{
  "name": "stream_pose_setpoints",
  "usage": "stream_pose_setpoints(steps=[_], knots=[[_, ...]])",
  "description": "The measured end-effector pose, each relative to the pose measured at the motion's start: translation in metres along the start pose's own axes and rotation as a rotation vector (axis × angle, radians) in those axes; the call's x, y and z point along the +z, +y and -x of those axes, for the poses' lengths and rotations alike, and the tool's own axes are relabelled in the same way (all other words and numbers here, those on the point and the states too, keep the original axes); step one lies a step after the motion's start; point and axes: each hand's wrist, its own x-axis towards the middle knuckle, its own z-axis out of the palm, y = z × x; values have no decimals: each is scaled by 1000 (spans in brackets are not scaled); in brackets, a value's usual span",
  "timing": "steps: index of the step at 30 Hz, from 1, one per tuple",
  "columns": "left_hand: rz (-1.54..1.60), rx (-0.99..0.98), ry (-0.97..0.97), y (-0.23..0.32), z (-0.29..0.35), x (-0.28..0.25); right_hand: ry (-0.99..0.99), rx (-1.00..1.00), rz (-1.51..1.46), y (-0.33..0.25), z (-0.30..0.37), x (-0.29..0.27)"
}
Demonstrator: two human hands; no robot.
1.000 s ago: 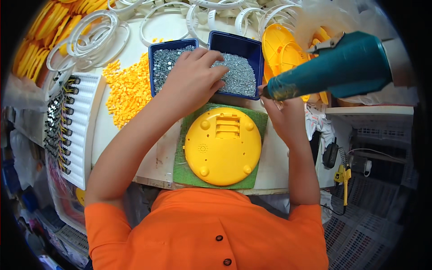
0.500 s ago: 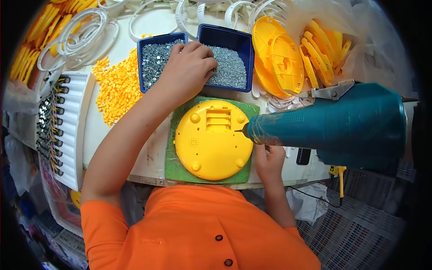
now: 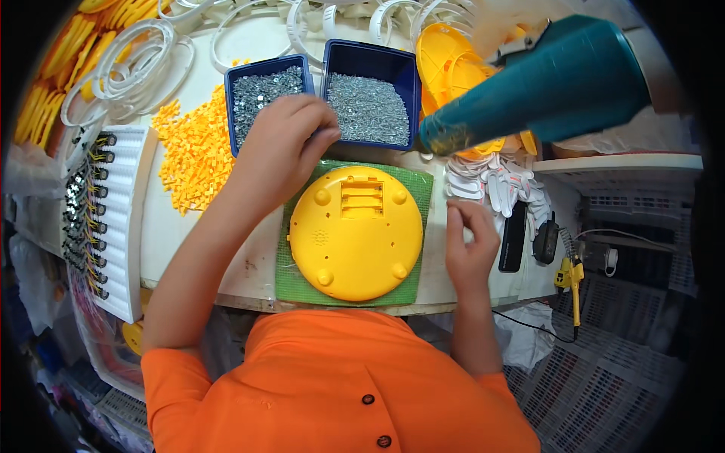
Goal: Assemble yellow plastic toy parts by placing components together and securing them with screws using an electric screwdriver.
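A round yellow plastic housing [image 3: 355, 260] lies on a green mat [image 3: 302, 291], its battery compartment and several round feet facing up. My left hand [image 3: 291, 140] is over the front of the small blue bin [image 3: 232, 113] of metal screws. Its fingers are pinched together, and what they hold, if anything, is hidden. To the right of the mat is my right hand [image 3: 472, 245], loosely curled, with a gap between thumb and fingers and nothing visible in it. A teal power screwdriver [image 3: 529, 94] hangs tilted above the table, apart from both hands; its tip is close to the larger blue bin [image 3: 414, 98].
Small yellow plastic pieces [image 3: 192, 151] are heaped left of the bins. A white ribbed tray [image 3: 124, 219] with wired parts stands farther left. Yellow shells [image 3: 442, 60] and white-grey parts [image 3: 502, 181] lie at right, near a black phone-like slab [image 3: 513, 238] and a yellow-handled tool [image 3: 576, 291].
The screwdriver has swung up and away from the yellow housing. My left hand has drawn back from the bins toward me, and my right hand has shifted slightly right.
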Motion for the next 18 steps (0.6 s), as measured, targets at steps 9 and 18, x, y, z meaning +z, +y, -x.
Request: stream_pose_setpoints(steps=[9, 18], knots=[[318, -498, 45, 42, 114, -7, -174, -475, 348, -14, -128, 71], [186, -427, 125, 48, 128, 5, -179, -495, 105, -12, -149, 81]])
